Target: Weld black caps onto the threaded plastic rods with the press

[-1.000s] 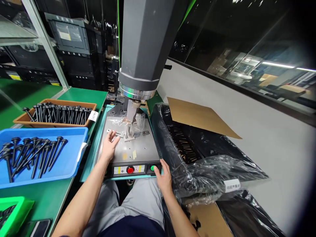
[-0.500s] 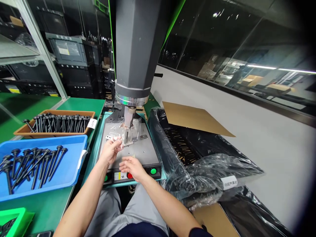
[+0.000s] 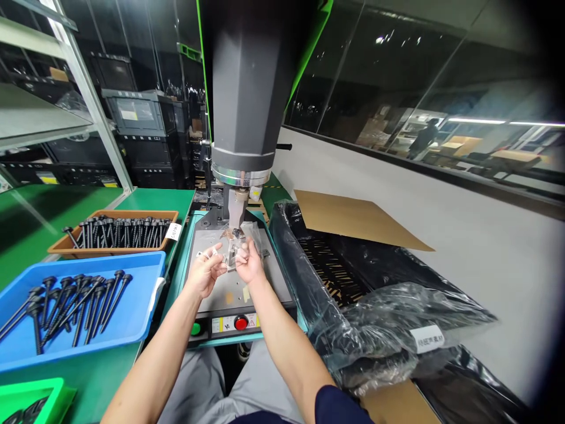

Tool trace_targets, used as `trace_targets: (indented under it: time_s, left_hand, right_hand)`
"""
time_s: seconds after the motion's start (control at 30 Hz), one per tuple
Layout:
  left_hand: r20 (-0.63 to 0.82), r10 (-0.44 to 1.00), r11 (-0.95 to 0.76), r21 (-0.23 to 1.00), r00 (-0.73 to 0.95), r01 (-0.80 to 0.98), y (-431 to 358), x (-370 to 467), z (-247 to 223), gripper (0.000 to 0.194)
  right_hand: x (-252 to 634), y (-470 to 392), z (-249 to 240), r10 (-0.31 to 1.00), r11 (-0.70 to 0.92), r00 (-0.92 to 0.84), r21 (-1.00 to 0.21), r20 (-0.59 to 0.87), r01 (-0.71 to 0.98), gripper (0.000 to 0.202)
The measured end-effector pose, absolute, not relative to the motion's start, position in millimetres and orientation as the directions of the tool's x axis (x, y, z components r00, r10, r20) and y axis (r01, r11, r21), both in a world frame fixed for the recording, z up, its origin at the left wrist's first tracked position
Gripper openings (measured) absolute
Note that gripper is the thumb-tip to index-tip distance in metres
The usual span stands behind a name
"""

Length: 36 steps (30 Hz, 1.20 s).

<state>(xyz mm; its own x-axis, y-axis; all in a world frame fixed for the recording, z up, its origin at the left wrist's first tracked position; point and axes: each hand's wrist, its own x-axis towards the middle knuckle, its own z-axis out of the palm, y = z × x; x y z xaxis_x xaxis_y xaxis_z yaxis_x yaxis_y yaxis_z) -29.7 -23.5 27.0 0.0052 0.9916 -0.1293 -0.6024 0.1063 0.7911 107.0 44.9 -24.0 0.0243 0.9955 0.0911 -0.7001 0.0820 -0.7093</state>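
Note:
Under the grey press head (image 3: 242, 106), both hands are at the metal fixture (image 3: 232, 254) on the grey machine plate (image 3: 225, 291). My left hand (image 3: 206, 272), at the fixture's left side, has its fingers closed around something small and pale that I cannot make out. My right hand (image 3: 248, 262) is at the fixture's right side, fingers bent together against it; what they hold is too small to tell. Clear plastic film (image 3: 256, 232) surrounds the fixture. A small dark part (image 3: 237, 233) sits at its top, just below the press tip (image 3: 237, 212).
At the left, a brown tray (image 3: 115, 253) and a blue tray (image 3: 148, 318) hold black screw-like parts, with a green bin (image 3: 62, 394) nearer. A plastic-lined box (image 3: 304, 282) with cardboard (image 3: 357, 221) stands at the right. Red button (image 3: 241, 322) at the plate's front.
My right hand has moved forward and up from the plate's front to the fixture's right side. My left hand stays at its left. A dark part now shows under the press tip. The view has shifted slightly.

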Motion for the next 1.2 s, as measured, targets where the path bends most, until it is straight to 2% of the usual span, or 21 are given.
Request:
trace_targets:
  time_s: [0.07, 0.13, 0.2, 0.23, 0.3, 0.43, 0.67, 0.87, 0.97, 1.03, 1.1, 1.17, 1.2]
  left_hand:
    - [-0.113, 0.994, 0.095, 0.798, 0.007, -0.595, -23, -29, 29, 0.064]
    - [-0.099, 0.995, 0.089, 0.808, 0.016, -0.582, -22, -29, 33, 0.068]
    - [-0.088, 0.996, 0.083, 0.814, 0.019, -0.575, -21, -27, 38, 0.07]
    - [-0.083, 0.996, 0.078, 0.815, 0.018, -0.574, -21, -27, 40, 0.071]
    - [-0.073, 0.997, 0.067, 0.816, 0.013, -0.575, -19, -26, 45, 0.072]
    - [-0.054, 0.999, 0.05, 0.813, 0.01, -0.58, -17, -25, 48, 0.071]
    - [-0.072, 0.997, 0.051, 0.815, -0.014, -0.577, -14, -27, 41, 0.072]
    - [-0.081, 0.996, 0.043, 0.824, -0.042, -0.565, -12, -28, 36, 0.07]
    - [-0.082, 0.996, 0.042, 0.835, -0.047, -0.549, -13, -29, 31, 0.071]
    - [-0.101, 0.993, 0.058, 0.857, -0.058, -0.513, -15, -30, 25, 0.071]
    - [-0.152, 0.984, 0.093, 0.886, -0.094, -0.455, -20, -34, 15, 0.066]
    - [-0.207, 0.959, 0.122, 0.918, -0.194, -0.378, -30, -38, 2, 0.056]
    - [-0.206, 0.946, 0.115, 0.934, -0.249, -0.337, -37, -41, -5, 0.052]
  right_hand:
    - [106, 51, -21, 0.977, 0.198, 0.17, -0.857, 0.131, -0.476, 0.035]
    - [104, 58, -15, 0.913, 0.318, 0.306, -0.94, 0.27, -0.12, 0.036]
    - [103, 66, -9, 0.851, 0.371, 0.319, -0.908, 0.416, 0.194, 0.037]
    - [104, 69, -5, 0.845, 0.376, 0.286, -0.882, 0.452, 0.286, 0.036]
    - [105, 75, 1, 0.869, 0.365, 0.204, -0.863, 0.45, 0.349, 0.031]
    - [108, 79, 5, 0.877, 0.403, 0.129, -0.855, 0.463, 0.325, 0.026]
    - [104, 79, 12, 0.865, 0.417, 0.164, -0.861, 0.475, 0.292, 0.024]
    - [113, 50, 16, 0.897, 0.35, 0.181, -0.899, 0.403, 0.264, 0.018]
    - [121, 12, -1, 0.931, 0.262, 0.222, -0.955, 0.288, 0.141, 0.024]
    - [126, -15, -13, 0.991, 0.103, 0.092, -0.994, 0.101, -0.021, 0.029]
    - [132, -40, -20, 0.988, -0.092, -0.139, -0.985, -0.071, -0.148, 0.033]
    - [137, -59, -18, 0.947, -0.207, -0.291, -0.954, -0.139, -0.216, 0.037]
    - [139, -66, -16, 0.941, -0.211, -0.312, -0.947, -0.13, -0.243, 0.039]
